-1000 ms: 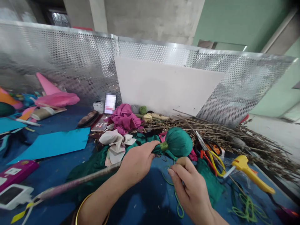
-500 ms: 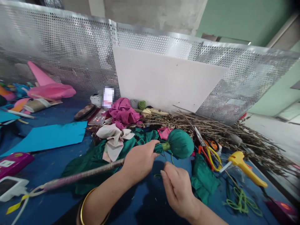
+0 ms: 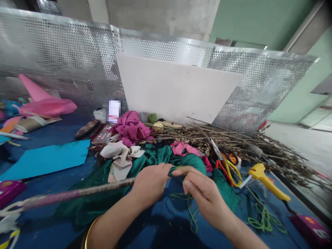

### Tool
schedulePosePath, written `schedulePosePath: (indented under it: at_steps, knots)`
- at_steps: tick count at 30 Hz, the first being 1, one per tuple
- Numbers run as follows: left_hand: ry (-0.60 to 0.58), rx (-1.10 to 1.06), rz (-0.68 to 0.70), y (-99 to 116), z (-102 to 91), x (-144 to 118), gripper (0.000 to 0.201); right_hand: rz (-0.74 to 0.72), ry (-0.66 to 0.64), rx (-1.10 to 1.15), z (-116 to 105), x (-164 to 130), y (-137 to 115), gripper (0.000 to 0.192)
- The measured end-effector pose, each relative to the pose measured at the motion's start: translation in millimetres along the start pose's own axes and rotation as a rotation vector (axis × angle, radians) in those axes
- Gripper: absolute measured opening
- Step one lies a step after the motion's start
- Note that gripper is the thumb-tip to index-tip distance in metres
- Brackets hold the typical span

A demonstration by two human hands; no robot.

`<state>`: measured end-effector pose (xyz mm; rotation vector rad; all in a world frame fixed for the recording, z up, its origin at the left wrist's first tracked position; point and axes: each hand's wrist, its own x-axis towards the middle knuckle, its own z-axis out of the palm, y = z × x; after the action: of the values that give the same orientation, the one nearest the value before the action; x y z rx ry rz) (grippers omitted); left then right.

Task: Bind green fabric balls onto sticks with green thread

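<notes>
My left hand (image 3: pixel 151 183) is closed around a stick (image 3: pixel 103 190) wrapped in faded tape, at the gathered end of a green cloth-covered ball (image 3: pixel 194 162). The ball is partly hidden behind my right hand (image 3: pixel 204 193). That hand is curled, its index finger reaching across the bound neck beside my left fingertips. A thin green string (image 3: pixel 193 218) hangs in loose loops below it; the pinch itself is partly hidden. Green fabric (image 3: pixel 77 204) spreads under the stick, and a white cloth scrap (image 3: pixel 121 157) lies just above it.
Scissors (image 3: pixel 229 167) and a yellow glue gun (image 3: pixel 268 181) lie right, near a tangle of green cord (image 3: pixel 264 218). Dried twigs (image 3: pixel 249 145) line the back before a white board (image 3: pixel 176 90). A phone (image 3: pixel 103 134), magenta cloth (image 3: pixel 133 128) and blue sheet (image 3: pixel 49 159) are left.
My right hand has risen from below the ball to its neck, beside my left hand, and now covers part of the ball. More string hangs in view. The whole view has shifted slightly.
</notes>
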<state>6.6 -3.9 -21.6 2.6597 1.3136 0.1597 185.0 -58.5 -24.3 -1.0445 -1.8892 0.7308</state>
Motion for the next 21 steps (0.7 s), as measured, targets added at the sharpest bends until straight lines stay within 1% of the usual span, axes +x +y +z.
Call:
schedulePosePath:
  at_steps: [2,3,7,10,12,15,18,21]
  knots:
    - [-0.025,-0.001,0.031,-0.4,-1.5,-0.7,0.031,0.057,0.067,0.011,-14.0,4.3,0.5,0.031]
    - [-0.040,0.002,0.041,-0.5,-2.3,-1.1,0.032,0.086,0.073,0.014,-19.5,5.6,1.0,0.032]
    - [-0.082,0.033,0.097,-0.4,-4.0,-2.4,0.037,0.176,0.003,0.005,-32.0,5.6,0.2,0.035]
    - [-0.080,0.053,0.112,0.9,-3.0,-2.4,0.042,0.194,0.023,-0.114,-34.9,3.2,-2.4,0.034]
    - [-0.083,0.042,0.086,2.7,-2.0,-2.0,0.042,0.182,0.022,-0.180,-35.3,2.2,-4.6,0.032]
    - [-0.085,0.030,0.075,5.8,-0.7,-2.0,0.031,0.085,-0.029,-0.199,-35.5,2.3,-7.8,0.030]
    - [-0.082,0.046,0.107,8.9,0.8,-3.0,0.023,-0.008,-0.051,-0.199,-37.2,4.1,-7.7,0.027]
    - [-0.104,0.083,0.164,12.2,1.5,-4.8,0.023,-0.024,-0.011,-0.247,-40.7,6.4,-1.8,0.024]
